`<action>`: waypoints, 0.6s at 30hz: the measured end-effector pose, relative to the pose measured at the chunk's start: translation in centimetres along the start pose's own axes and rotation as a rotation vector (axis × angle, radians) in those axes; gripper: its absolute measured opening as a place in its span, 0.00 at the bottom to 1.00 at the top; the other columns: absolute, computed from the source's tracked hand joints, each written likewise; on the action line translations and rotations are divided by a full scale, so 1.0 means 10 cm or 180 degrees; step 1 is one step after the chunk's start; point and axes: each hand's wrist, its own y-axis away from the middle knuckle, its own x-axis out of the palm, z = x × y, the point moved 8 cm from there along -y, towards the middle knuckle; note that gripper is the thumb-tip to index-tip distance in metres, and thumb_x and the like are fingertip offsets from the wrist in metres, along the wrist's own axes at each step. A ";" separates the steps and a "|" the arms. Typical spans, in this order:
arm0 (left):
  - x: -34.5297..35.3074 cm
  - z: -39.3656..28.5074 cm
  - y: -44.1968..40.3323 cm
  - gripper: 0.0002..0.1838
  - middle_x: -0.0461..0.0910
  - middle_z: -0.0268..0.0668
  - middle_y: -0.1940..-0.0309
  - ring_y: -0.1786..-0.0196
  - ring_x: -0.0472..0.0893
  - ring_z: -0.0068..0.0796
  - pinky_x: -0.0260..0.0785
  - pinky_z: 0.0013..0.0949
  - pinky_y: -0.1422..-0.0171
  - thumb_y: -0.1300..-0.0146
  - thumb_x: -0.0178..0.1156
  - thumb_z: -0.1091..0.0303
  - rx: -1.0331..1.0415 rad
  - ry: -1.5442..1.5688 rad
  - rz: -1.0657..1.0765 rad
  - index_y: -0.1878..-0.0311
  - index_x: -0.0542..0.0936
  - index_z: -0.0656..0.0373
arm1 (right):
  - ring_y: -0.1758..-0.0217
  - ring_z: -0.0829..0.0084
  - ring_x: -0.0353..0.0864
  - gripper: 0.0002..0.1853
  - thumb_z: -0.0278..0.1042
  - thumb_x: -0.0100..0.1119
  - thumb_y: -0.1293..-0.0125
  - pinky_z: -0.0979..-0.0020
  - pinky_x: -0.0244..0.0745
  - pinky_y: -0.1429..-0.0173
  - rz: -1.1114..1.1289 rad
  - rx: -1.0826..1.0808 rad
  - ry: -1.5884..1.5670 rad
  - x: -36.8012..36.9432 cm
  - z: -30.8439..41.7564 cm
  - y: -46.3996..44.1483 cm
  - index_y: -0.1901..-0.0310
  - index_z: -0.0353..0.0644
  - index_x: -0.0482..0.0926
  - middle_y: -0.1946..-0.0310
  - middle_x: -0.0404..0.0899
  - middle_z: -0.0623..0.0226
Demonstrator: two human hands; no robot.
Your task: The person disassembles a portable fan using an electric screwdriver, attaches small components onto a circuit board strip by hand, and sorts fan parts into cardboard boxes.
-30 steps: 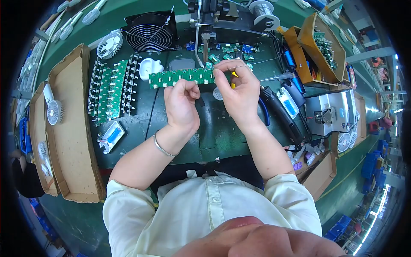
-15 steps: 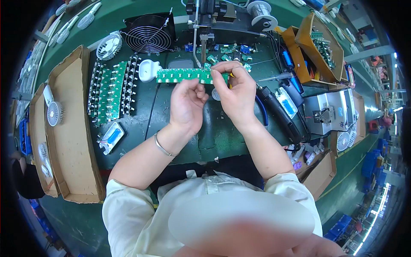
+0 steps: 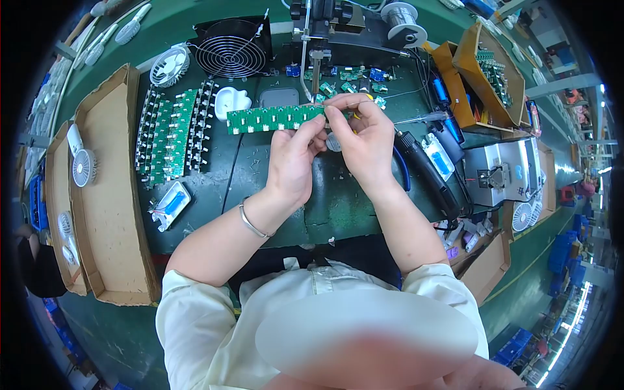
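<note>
A long green circuit board strip (image 3: 265, 119) with a row of small white parts is held level above the bench. My left hand (image 3: 290, 162) is closed on its lower edge, with the thumb over the board. At the strip's right end my right hand (image 3: 364, 144) is closed too, thumb and forefinger pinching it; the fingertips hide that end. Just above the hands stands the soldering machine's upright tip assembly (image 3: 315, 81). A white plastic tray with cups (image 3: 232, 103) lies behind the strip's left end.
Several populated board strips (image 3: 174, 136) lie at left beside a cardboard tray (image 3: 116, 214). A black fan (image 3: 231, 55) and a solder spool (image 3: 403, 25) stand at the back. Loose small boards (image 3: 351, 76) lie behind my hands. At right are a black-handled tool (image 3: 426, 172) and brown bins (image 3: 478, 71).
The board strip has shifted left and tilted slightly. My left hand has moved right and up against it, its thumb now on the board. The right hand has turned slightly, still at the strip's end.
</note>
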 end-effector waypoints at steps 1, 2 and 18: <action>-0.01 0.00 -0.01 0.05 0.76 0.27 0.74 0.71 0.70 0.16 0.63 0.24 0.63 0.37 0.61 0.67 -0.0003 0.0043 0.0008 0.66 0.81 0.57 | 0.55 0.77 0.79 0.03 0.19 0.58 0.36 0.77 0.77 0.54 -0.0002 -0.0011 0.0055 0.00 0.00 0.00 0.61 0.30 0.77 0.57 0.78 0.62; -0.02 0.01 -0.02 0.05 0.76 0.27 0.74 0.71 0.70 0.16 0.63 0.24 0.63 0.37 0.62 0.67 -0.0005 0.0086 0.0016 0.66 0.81 0.57 | 0.55 0.77 0.79 0.03 0.19 0.58 0.36 0.78 0.76 0.54 -0.0004 -0.0021 0.0109 0.01 0.01 0.00 0.61 0.30 0.77 0.57 0.78 0.62; 0.03 -0.05 -0.01 0.05 0.77 0.28 0.73 0.69 0.72 0.16 0.64 0.24 0.62 0.37 0.61 0.67 0.0086 0.0069 0.0108 0.65 0.80 0.58 | 0.54 0.77 0.78 0.03 0.17 0.58 0.37 0.78 0.74 0.53 -0.0107 -0.0286 0.0139 -0.01 0.10 0.01 0.61 0.31 0.77 0.58 0.78 0.62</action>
